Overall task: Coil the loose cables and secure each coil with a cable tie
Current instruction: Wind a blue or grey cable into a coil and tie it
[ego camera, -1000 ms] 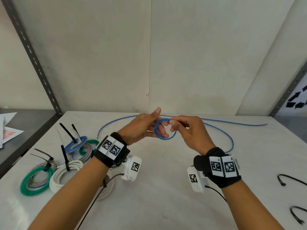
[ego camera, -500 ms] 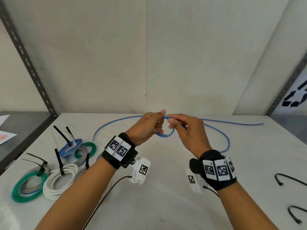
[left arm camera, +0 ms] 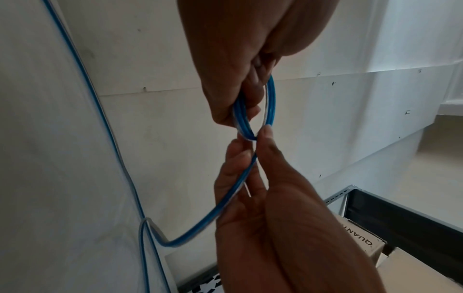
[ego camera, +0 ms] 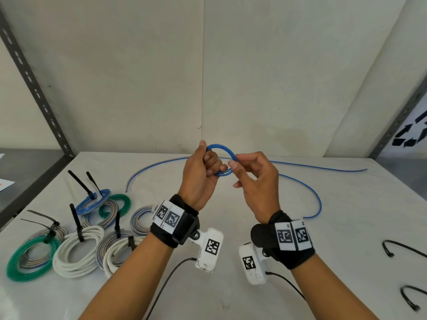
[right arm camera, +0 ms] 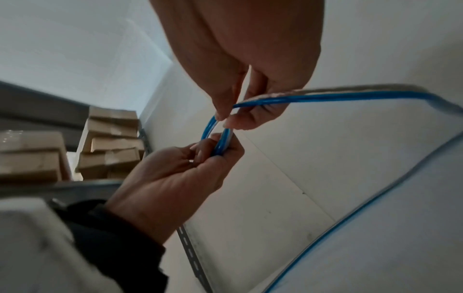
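Note:
A small coil of blue cable (ego camera: 223,150) stands upright above the table (ego camera: 231,285), held between both hands. My left hand (ego camera: 211,168) grips the coil's left side, fingers curled through the loop (left arm camera: 271,103). My right hand (ego camera: 233,166) pinches the cable at the coil's right edge with thumb and forefinger (right arm camera: 220,111). From that pinch the loose blue cable (ego camera: 314,195) trails down to the table and sweeps to the right and back. Its other stretch (ego camera: 150,167) lies behind my left hand. Two black cable ties (ego camera: 403,247) lie at the right edge.
Several tied coils lie at the left: a green one (ego camera: 13,271), white ones (ego camera: 76,266) and a blue one (ego camera: 89,205), with black tie tails sticking up. A grey shelf upright (ego camera: 34,86) and the wall stand behind. Cardboard boxes (right arm camera: 112,138) sit on a neighbouring shelf.
Both hands have risen slightly. The coil, edge-on half a second ago, now stands upright, with the right hand's pinch moved to its right side.

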Motion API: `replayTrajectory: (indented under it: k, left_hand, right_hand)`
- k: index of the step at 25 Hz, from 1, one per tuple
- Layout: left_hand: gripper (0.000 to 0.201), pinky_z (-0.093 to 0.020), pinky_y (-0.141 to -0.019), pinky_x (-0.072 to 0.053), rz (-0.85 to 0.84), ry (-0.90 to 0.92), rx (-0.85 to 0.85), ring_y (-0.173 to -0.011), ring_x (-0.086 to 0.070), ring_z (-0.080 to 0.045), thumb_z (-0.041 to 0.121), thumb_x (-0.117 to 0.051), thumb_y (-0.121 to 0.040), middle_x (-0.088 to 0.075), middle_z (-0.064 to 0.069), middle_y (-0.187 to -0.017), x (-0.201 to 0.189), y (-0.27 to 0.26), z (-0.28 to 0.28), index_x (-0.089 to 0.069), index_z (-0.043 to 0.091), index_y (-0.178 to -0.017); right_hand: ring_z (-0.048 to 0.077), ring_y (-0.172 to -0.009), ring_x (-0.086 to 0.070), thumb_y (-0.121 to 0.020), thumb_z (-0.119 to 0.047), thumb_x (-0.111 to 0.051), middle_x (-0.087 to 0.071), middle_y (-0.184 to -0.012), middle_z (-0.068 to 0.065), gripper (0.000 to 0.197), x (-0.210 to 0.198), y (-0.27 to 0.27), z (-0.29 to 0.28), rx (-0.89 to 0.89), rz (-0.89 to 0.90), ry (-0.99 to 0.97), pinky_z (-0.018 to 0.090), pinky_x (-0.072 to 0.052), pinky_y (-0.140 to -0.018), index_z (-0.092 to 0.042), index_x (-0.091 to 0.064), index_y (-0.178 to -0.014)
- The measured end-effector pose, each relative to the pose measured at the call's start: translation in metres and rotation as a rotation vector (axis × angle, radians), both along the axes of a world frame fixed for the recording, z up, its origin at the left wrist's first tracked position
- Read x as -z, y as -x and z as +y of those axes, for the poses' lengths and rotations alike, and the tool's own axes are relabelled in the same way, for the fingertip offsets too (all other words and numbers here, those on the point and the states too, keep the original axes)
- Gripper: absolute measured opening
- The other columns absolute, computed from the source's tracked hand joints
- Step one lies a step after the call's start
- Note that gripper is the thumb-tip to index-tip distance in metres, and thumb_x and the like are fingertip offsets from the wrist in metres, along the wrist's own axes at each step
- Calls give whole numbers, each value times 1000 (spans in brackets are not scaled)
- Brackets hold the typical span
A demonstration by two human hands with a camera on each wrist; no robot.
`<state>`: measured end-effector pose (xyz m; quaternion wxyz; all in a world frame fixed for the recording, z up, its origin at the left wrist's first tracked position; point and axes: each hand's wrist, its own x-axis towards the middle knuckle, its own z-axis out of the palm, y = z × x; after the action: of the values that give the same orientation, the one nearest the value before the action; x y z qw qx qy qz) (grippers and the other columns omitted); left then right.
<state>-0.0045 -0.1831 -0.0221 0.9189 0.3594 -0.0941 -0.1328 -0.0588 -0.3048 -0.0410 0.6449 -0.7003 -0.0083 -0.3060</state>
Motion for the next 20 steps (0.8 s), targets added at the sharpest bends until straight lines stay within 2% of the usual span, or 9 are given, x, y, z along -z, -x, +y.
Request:
replayTrajectory:
  k: [3,5,8,11,13,15,17,20]
  left_hand:
    - [47,-28,-62,-41,-8,-4,-1,-48,-22,-11,33,-31,-110,-21,3,-54,2,2,-4,-34,17,-66]
    - [48,-30,-69,-45,-33,-85,29,-48,-25,-12,32,-31,-111,-23,2,-53,4,2,-2,-36,16,-66]
    - [47,-37,-84,-55,-145,-343,124,-49,-36,-16,24,-27,-109,-29,-1,-54,3,-1,10,-46,12,-69]
    - [51,-44,-90,-55,-305,-670,182,-50,-42,-19,28,-27,-110,-38,-2,-54,-1,-3,19,-55,8,-72]
    - [50,-40,-86,-56,-426,-881,167,-51,-42,-14,38,-35,-109,-39,4,-56,-1,1,20,-52,11,-70]
    - [48,-36,-78,-55,-565,-1005,127,-53,-45,-8,43,-39,-107,-41,6,-60,1,4,19,-48,12,-72]
    - [46,-35,-72,-51,-632,-1006,96,-55,-44,-7,45,-38,-106,-39,6,-64,3,4,18,-45,12,-74]
    - [45,-36,-68,-49,-672,-962,33,-56,-41,-8,42,-37,-107,-36,8,-65,3,4,17,-42,15,-72]
  right_hand:
    - [22,-83,-70,-92,-15,-73,-72,-91,10,10,2,-2,0,5,2,-77,26,-55,-57,-11,-69,-100]
    - [25,-82,-70,-92,-13,-72,-72,-92,13,9,2,-2,-5,21,-12,-69,25,-56,-59,-8,-70,-99]
    - [23,-82,-69,-92,-13,-72,-73,-93,10,10,-1,0,-18,-14,1,0,26,-56,-59,-7,-72,-99]
    - [13,-80,-66,-91,-14,-73,-73,-89,-1,7,-7,5,-31,-71,67,240,25,-57,-58,-12,-76,-97]
    - [12,-80,-64,-91,-17,-74,-72,-87,-6,7,-9,7,-34,-103,112,367,28,-58,-60,-18,-77,-97]
    - [14,-82,-64,-91,-22,-74,-72,-86,-11,8,-10,8,-36,-96,121,446,35,-59,-66,-22,-78,-97]
    - [16,-82,-64,-90,-24,-74,-72,-84,-15,7,-10,8,-37,-76,110,423,40,-60,-70,-24,-77,-96]
    - [14,-83,-66,-90,-25,-74,-72,-82,-16,5,-10,9,-32,-37,71,363,41,-60,-73,-25,-77,-94]
